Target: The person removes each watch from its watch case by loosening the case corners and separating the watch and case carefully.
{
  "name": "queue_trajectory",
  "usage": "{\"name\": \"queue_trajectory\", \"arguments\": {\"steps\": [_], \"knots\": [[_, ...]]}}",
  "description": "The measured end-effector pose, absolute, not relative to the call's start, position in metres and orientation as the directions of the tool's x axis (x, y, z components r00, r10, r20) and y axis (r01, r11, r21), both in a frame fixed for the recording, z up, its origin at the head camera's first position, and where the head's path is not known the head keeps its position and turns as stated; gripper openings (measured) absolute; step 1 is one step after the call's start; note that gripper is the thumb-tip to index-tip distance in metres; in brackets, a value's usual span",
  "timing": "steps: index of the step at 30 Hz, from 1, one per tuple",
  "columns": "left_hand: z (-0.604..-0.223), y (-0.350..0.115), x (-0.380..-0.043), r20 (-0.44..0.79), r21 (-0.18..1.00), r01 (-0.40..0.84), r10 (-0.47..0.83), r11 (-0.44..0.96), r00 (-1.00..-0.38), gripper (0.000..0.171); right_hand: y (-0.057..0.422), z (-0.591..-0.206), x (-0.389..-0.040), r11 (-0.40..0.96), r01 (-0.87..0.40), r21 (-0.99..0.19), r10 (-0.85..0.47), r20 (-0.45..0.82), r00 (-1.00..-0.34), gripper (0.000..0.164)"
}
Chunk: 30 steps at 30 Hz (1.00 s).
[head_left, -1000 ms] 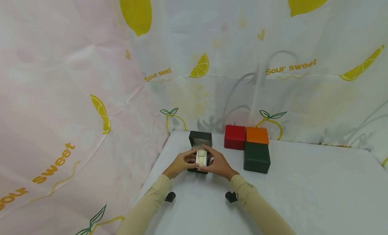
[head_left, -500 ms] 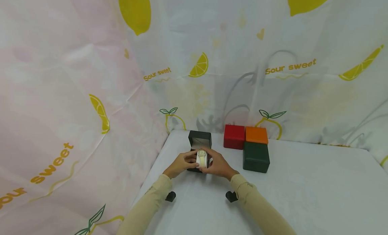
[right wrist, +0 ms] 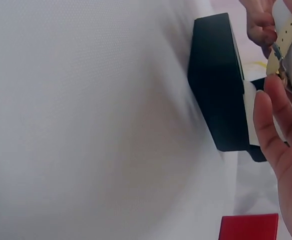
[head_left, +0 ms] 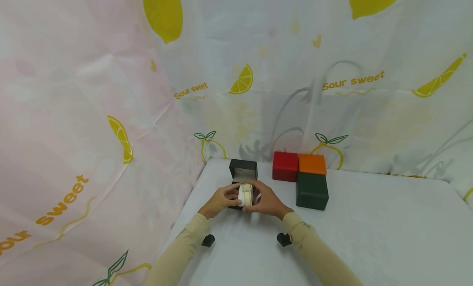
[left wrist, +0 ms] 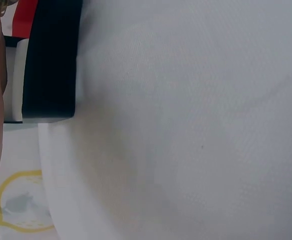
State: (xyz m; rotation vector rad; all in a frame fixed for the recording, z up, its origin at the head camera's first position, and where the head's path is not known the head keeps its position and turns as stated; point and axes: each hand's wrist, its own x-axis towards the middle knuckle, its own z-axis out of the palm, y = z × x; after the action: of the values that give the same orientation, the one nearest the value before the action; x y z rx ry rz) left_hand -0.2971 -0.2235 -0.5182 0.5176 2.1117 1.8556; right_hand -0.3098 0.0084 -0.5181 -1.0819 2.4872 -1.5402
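Observation:
A wristwatch (head_left: 246, 188) with a pale yellow strap sits around a white cushion (head_left: 241, 199), its face turned up in the head view. My left hand (head_left: 219, 200) grips the cushion from the left, thumb low and fingers behind. From the other side my right hand (head_left: 270, 202) holds it too; in the right wrist view, its fingertips (right wrist: 272, 82) are at the strap's metal clasp (right wrist: 277, 54). Directly behind and below the hands stands a dark watch box (head_left: 243, 164) with its lid up and a light lining. The hands hide most of its lower half.
Right of the dark box stand a red box (head_left: 285, 166), an orange box (head_left: 312, 163) and a dark green box (head_left: 312, 191), grouped together with lids down. Lemon-printed sheeting (head_left: 221, 113) hangs behind the white table (head_left: 377, 228). Small black devices (head_left: 283, 239) are at both forearms.
The watch and cushion have turned slightly in the hands, baring more white cushion on the left side. The right hand has shifted a little to the right. The boxes stay in place.

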Motion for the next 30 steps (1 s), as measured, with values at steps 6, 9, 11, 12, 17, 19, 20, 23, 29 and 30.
{"name": "queue_trajectory", "arguments": {"steps": [6,9,11,12,17,19,20,23,29,30], "knots": [[-0.520,-0.226,-0.297,0.038,0.991,0.091,0.455,0.095,-0.890,0.069,0.009,-0.517,-0.310,0.243,-0.526,-0.815,-0.572,0.318,-0.756,0.085],[-0.522,-0.229,-0.297,0.046,0.991,0.099,0.458,0.093,-0.888,0.068,0.008,-0.517,-0.309,0.247,-0.516,-0.820,-0.587,0.297,-0.753,0.084],[-0.523,-0.231,-0.297,0.045,0.990,0.099,0.459,0.095,-0.887,0.068,0.007,-0.516,-0.309,0.255,-0.508,-0.822,-0.590,0.284,-0.756,0.084],[-0.524,-0.232,-0.297,0.039,0.991,0.095,0.458,0.098,-0.888,0.067,0.007,-0.515,-0.308,0.257,-0.503,-0.825,-0.591,0.278,-0.758,0.084],[-0.526,-0.235,-0.294,0.007,0.991,0.065,0.441,0.115,-0.897,0.067,0.003,-0.512,-0.306,0.259,-0.470,-0.844,-0.600,0.242,-0.763,0.081],[-0.527,-0.236,-0.294,0.002,0.992,0.058,0.442,0.113,-0.897,0.067,0.002,-0.512,-0.306,0.254,-0.457,-0.852,-0.605,0.228,-0.763,0.082],[-0.527,-0.236,-0.293,0.001,0.992,0.056,0.443,0.112,-0.897,0.067,0.002,-0.512,-0.306,0.257,-0.448,-0.856,-0.607,0.218,-0.764,0.082],[-0.527,-0.237,-0.293,0.003,0.993,0.058,0.451,0.107,-0.893,0.068,0.003,-0.510,-0.307,0.253,-0.392,-0.885,-0.597,0.177,-0.783,0.079],[-0.528,-0.237,-0.294,-0.004,0.995,0.044,0.458,0.094,-0.889,0.073,0.003,-0.502,-0.307,0.191,-0.216,-0.957,-0.538,0.082,-0.839,0.048],[-0.528,-0.236,-0.294,-0.007,0.995,0.041,0.459,0.094,-0.888,0.074,0.004,-0.501,-0.308,0.171,-0.191,-0.967,-0.530,0.073,-0.845,0.045]]}}
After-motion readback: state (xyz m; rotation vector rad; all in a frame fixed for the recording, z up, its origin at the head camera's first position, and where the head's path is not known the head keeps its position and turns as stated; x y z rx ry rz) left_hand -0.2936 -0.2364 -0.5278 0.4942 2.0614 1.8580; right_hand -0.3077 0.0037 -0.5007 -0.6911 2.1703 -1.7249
